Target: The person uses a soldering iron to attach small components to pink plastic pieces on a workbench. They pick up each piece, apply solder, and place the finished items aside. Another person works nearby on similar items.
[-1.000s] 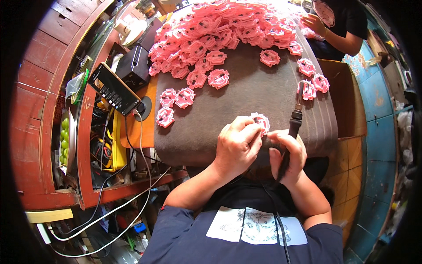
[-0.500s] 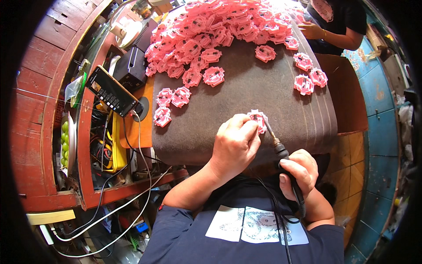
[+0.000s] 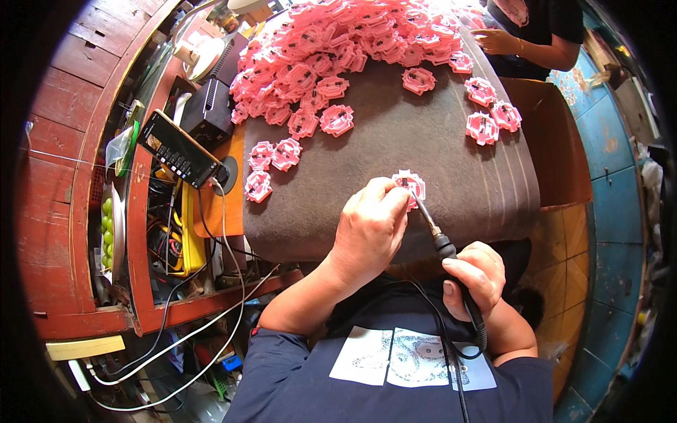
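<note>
A pink plastic part (image 3: 410,185) with a dark piece at its middle lies near the front of the brown work surface. My left hand (image 3: 371,224) is closed at its left edge, fingertips pinched together; what they grip is hidden behind the fingers. In my right hand (image 3: 479,277) is a soldering iron (image 3: 444,244), held by its dark handle with the cord trailing down over my shirt. The iron's metal tip points up and left and reaches the pink part, next to my left fingertips. Whether it touches the part's dark middle is too small to tell.
A large heap of like pink parts (image 3: 331,49) covers the far end of the brown mat (image 3: 395,134), with several loose ones left and right. At left stand a phone (image 3: 180,149) and a black box (image 3: 209,111). Another person's hand (image 3: 496,42) rests at far right.
The soldering iron's tip has moved left, from the pink part's right edge onto the part. My right hand has followed slightly, and the view has shifted a little.
</note>
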`<control>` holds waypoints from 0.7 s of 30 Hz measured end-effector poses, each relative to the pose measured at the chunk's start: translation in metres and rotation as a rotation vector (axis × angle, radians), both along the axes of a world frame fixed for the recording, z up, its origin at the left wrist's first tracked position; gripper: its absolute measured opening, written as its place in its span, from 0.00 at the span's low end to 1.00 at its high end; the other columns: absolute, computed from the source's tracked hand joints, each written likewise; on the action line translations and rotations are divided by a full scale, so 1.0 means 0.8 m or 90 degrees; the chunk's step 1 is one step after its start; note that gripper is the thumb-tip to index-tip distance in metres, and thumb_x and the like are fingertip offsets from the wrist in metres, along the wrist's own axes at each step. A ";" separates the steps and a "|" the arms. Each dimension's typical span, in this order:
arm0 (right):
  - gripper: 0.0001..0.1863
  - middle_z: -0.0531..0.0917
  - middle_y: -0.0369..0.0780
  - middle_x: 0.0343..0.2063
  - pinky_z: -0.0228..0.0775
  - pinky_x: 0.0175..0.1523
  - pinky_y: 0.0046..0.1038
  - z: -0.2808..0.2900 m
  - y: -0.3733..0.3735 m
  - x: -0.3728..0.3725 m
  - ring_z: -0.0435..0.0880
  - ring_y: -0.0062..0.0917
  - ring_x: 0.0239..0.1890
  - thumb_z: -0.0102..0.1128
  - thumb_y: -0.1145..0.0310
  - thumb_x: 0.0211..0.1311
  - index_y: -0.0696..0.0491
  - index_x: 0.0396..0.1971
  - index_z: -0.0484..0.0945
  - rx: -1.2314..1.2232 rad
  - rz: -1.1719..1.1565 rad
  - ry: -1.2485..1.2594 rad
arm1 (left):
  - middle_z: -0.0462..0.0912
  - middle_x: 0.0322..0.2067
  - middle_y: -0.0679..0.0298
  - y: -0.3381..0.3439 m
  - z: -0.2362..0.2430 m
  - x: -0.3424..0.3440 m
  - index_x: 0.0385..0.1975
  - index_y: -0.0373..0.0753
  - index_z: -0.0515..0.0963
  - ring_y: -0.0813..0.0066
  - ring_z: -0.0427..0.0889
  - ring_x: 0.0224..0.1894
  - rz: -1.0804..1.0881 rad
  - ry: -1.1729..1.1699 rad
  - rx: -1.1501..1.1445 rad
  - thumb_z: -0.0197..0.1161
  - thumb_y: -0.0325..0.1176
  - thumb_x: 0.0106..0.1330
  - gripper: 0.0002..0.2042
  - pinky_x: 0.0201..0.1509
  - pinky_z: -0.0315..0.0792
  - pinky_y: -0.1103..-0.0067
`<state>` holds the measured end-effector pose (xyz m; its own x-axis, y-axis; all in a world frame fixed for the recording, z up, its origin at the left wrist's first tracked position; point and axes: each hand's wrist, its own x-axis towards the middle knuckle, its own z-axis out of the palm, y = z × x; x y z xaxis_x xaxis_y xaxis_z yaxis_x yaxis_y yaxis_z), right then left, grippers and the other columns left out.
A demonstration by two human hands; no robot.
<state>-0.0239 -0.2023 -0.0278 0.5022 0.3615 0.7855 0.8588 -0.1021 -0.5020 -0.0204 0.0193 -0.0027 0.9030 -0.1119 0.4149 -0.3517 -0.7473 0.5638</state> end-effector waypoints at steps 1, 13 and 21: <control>0.14 0.79 0.39 0.25 0.69 0.28 0.32 -0.001 0.000 0.000 0.78 0.32 0.22 0.70 0.74 0.57 0.58 0.44 0.83 0.000 0.000 0.000 | 0.83 0.44 0.51 0.000 0.000 0.000 0.43 0.36 0.82 0.49 0.87 0.42 0.002 -0.001 0.000 0.69 0.20 0.64 0.09 0.46 0.81 0.65; 0.15 0.78 0.39 0.24 0.69 0.27 0.32 -0.001 -0.001 -0.003 0.77 0.31 0.20 0.69 0.76 0.53 0.58 0.43 0.83 -0.010 -0.009 -0.012 | 0.83 0.43 0.51 0.000 -0.002 0.001 0.43 0.36 0.82 0.48 0.86 0.41 -0.005 -0.013 0.005 0.69 0.20 0.64 0.09 0.46 0.81 0.64; 0.16 0.78 0.39 0.23 0.69 0.27 0.32 -0.001 0.002 -0.003 0.76 0.31 0.20 0.68 0.77 0.51 0.58 0.43 0.82 -0.010 -0.006 -0.012 | 0.83 0.43 0.51 -0.001 -0.004 0.001 0.43 0.36 0.82 0.48 0.86 0.41 -0.005 -0.024 0.005 0.69 0.20 0.64 0.09 0.46 0.81 0.64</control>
<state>-0.0264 -0.2008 -0.0287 0.4900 0.3696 0.7895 0.8675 -0.1173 -0.4835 -0.0196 0.0187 -0.0060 0.8859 -0.1220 0.4476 -0.3781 -0.7488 0.5444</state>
